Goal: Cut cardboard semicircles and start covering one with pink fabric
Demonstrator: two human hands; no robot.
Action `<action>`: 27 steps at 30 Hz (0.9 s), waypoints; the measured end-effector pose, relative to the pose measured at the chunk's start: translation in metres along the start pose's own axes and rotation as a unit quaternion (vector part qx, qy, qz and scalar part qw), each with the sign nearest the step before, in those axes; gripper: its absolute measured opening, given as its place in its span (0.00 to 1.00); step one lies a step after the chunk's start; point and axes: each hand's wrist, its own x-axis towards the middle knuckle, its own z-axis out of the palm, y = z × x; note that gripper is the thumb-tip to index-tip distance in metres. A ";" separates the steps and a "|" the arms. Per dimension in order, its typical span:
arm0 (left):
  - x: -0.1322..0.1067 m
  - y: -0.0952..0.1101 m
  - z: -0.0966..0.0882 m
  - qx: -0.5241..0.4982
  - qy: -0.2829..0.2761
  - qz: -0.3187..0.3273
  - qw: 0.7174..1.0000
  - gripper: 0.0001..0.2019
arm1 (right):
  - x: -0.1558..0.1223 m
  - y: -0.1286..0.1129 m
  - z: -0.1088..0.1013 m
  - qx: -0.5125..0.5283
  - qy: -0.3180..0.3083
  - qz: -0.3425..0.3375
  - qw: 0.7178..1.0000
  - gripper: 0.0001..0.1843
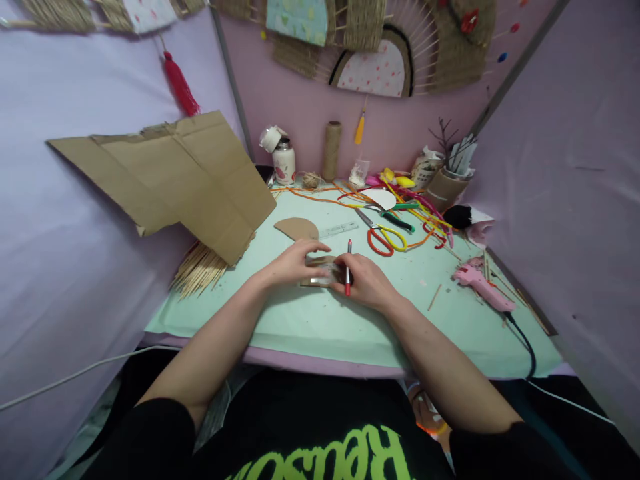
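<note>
My left hand [295, 262] lies with its fingers pressed down on a small cardboard piece [320, 273] on the pale green mat [310, 320]. My right hand [364, 281] is closed around a red pen [348, 267], held upright with its tip at the cardboard's right edge. A half-round cardboard cutout [297, 228] lies just beyond the hands. A clear ruler [339, 231] sits beside it.
A big cardboard sheet [185, 177] leans at the left over a bundle of thin sticks [200, 270]. Scissors [383, 235], coloured strips [415, 207], a twine spool [331, 150], a bottle [284, 160] and a cup of tools [447, 187] crowd the back. A pink glue gun [483, 283] lies right.
</note>
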 end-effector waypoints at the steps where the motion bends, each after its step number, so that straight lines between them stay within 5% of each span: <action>1: -0.006 0.002 0.000 0.013 -0.025 0.012 1.000 0.27 | 0.000 0.000 0.000 -0.001 0.000 0.003 1.000 0.15; 5: -0.013 0.005 0.003 0.047 -0.070 0.020 0.996 0.28 | -0.001 0.000 -0.001 0.001 -0.009 0.014 1.000 0.18; 15: -0.011 0.002 0.001 0.056 -0.079 0.015 0.995 0.26 | -0.009 0.020 -0.021 0.096 -0.042 0.030 0.994 0.16; 27: -0.011 -0.003 0.004 0.055 -0.086 0.037 0.994 0.27 | -0.009 0.017 -0.022 0.082 -0.072 0.024 0.994 0.16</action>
